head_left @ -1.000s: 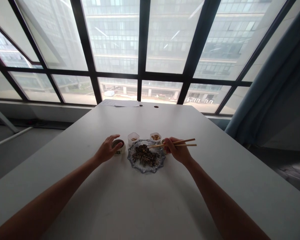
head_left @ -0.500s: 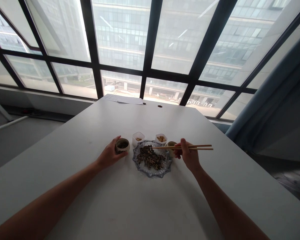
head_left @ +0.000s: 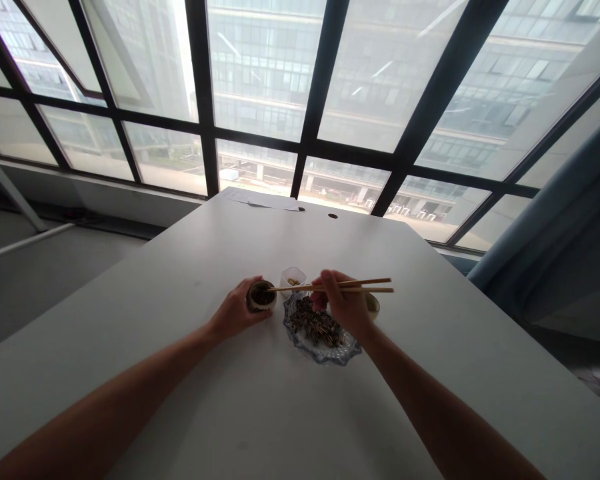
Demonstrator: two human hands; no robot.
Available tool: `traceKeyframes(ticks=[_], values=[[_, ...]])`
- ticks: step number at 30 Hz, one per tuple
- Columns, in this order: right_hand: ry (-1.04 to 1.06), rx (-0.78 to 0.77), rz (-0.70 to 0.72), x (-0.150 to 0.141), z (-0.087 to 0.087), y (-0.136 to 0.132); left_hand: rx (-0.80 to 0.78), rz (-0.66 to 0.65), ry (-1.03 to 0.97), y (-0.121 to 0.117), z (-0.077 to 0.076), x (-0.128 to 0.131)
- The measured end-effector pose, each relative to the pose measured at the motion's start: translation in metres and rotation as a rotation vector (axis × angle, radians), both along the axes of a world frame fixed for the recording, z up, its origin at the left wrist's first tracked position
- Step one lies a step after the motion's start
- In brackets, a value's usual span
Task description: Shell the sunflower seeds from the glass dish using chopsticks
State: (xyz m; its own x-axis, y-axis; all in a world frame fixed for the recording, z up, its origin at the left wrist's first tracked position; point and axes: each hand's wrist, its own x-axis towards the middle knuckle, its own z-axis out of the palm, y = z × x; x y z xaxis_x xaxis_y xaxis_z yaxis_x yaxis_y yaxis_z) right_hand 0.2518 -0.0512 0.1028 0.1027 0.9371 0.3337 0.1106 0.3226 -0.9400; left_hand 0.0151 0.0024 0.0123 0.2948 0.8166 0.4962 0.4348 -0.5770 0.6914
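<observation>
My left hand is wrapped round a small round cup with dark contents. A pair of wooden chopsticks is gripped in my right hand, and their tips reach the cup's mouth. Whether anything is pinched between the tips is too small to tell. Beneath my right hand lies a scalloped glass plate, heaped with dark striped seeds that look like sunflower seeds. A white square dish with tan bits stands just behind the plate. Partly hidden past my right wrist is a second cup.
Everything stands on a white table. Sheets of paper and two dark round holes are at its far end, before large black-framed windows. A blue curtain hangs at the right.
My right hand has moved left over the plate, bringing the chopstick tips from the seeds to the left cup. It now covers the second white dish. The view has shifted slightly.
</observation>
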Motion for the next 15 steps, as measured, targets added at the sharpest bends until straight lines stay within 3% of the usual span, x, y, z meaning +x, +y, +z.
traceKeyframes(ticks=[3,6,9,12,15], values=[[-0.051,0.014,-0.040,0.002,0.002,0.004,-0.001,-0.011,-0.009,-0.001,0.000,0.001],[-0.025,0.081,-0.229,0.029,0.003,-0.004,-0.011,-0.014,-0.014,-0.001,0.000,0.001],[-0.109,0.069,-0.313,0.057,-0.001,-0.015,-0.022,-0.008,-0.019,-0.001,-0.001,0.002],[-0.276,0.052,-0.274,0.070,-0.012,-0.025,-0.022,-0.007,-0.020,0.000,-0.001,0.002],[-0.498,0.094,-0.125,0.072,-0.020,-0.034,-0.019,-0.006,-0.018,-0.001,0.000,0.001]])
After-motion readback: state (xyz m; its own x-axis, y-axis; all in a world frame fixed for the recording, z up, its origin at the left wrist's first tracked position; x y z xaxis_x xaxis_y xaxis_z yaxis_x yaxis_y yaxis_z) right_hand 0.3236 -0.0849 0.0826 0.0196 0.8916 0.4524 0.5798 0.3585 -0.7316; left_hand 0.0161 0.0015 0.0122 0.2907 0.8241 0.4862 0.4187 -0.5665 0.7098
